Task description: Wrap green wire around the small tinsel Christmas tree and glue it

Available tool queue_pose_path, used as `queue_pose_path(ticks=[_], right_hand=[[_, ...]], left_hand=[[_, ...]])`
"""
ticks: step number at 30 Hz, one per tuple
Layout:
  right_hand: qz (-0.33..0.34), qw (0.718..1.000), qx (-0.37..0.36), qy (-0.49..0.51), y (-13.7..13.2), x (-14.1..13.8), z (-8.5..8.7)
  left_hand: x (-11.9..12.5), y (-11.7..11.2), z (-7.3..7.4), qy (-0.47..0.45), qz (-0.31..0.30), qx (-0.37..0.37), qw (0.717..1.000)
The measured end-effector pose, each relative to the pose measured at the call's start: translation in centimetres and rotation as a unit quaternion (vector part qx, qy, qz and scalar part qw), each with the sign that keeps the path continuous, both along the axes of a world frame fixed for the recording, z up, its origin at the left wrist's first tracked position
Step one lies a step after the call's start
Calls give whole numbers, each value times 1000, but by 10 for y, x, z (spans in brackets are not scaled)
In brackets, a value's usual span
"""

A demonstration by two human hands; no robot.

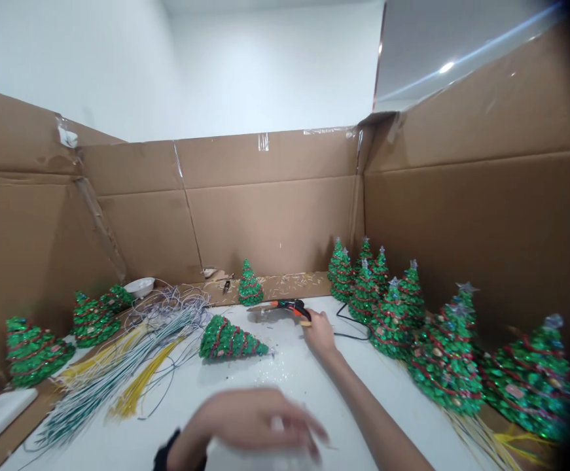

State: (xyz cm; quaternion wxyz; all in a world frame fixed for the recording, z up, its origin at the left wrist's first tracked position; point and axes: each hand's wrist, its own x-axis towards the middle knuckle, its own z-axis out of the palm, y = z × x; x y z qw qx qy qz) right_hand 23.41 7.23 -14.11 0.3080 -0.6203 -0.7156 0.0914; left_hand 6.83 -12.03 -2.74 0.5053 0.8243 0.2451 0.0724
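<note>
Head view: cardboard-walled bay (pixel 275 222) on a white tabletop (pixel 285 373). Right of the right hand (pixel 320 333), a cluster of upright green tinsel Christmas trees (pixel 392 320). Well left of its fingers, a loose bundle of green and yellow wire stems (pixel 118 366) and a white bowl (pixel 140 286). Just left of the fingers, a green tinsel cone tree (pixel 230 340) lies on its side, not touching them. Right fingers closed on the grip of an orange-and-black hot glue gun (pixel 285 307), nozzle pointing left, black cord (pixel 351 327) trailing behind the fingers. Left hand (pixel 250 422) blurred, nearer the camera than those fingers; cannot tell if open or holding anything.
</note>
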Motion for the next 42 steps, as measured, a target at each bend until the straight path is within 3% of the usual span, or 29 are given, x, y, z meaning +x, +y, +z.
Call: queue_pose_path(ticks=[2,5,8,10,13,16,18,21,24,29,35,37,40,42], right_hand=[[14,991,-2,129,2,4,1],[49,946,-20,319,6,10,2],[65,908,-23,413,10,14,3],[73,894,-17,442,11,15,5],[77,875,-27,477,11,18,9],[71,854,-63,511,10,22,12],[64,834,-90,541,9,25,15],[67,789,-111,601,9,29,19],[68,770,-109,625,9,32,24],[75,765,-99,632,6,33,29],[84,766,-117,626,2,33,32],[92,775,-120,613,2,32,32],[109,790,-126,590,2,29,31],[127,796,-135,576,1,27,31]], left_hand=[[-14,52,20,16,169,86,982],[-31,108,36,27,371,192,908],[-37,138,32,96,450,272,845],[-34,147,22,147,452,297,828],[-19,152,3,207,411,304,834],[6,153,-19,293,311,285,858],[25,153,-34,349,254,279,858],[47,157,-55,395,246,306,831],[50,163,-66,371,258,339,825],[27,174,-72,314,296,390,814],[8,184,-83,267,376,356,813],[8,187,-78,225,405,357,811],[15,189,-61,53,456,364,810],[21,186,-47,-48,471,383,793]])
